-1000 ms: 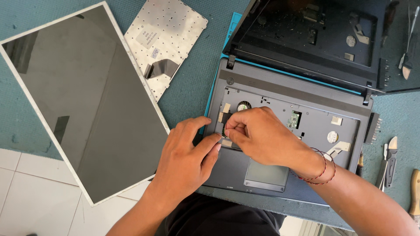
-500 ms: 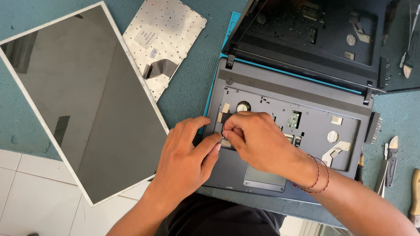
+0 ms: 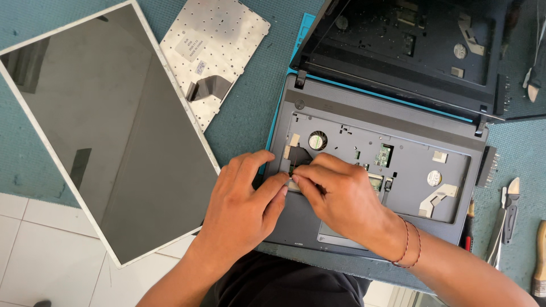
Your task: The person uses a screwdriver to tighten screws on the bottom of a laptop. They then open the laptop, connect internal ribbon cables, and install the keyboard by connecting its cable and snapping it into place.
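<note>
Left hand (image 3: 242, 207) & right hand (image 3: 341, 199) meet fingertip to fingertip over the laptop base (image 3: 375, 170), both pinching a small pale connector tab (image 3: 293, 183) at the base's left side, just below a black ribbon cable (image 3: 300, 155). Tab sits right betw. the thumbs/forefingers, under the tips. Round fan opening (image 3: 317, 140) just above the right hand's fingers. Touchpad (image 3: 333, 237) below the right hand, partly covered. Loose screen panel (image 3: 108, 131) left of the left hand on the bench (image 3: 250, 108); removed keyboard (image 3: 213, 57) well above it.
</note>
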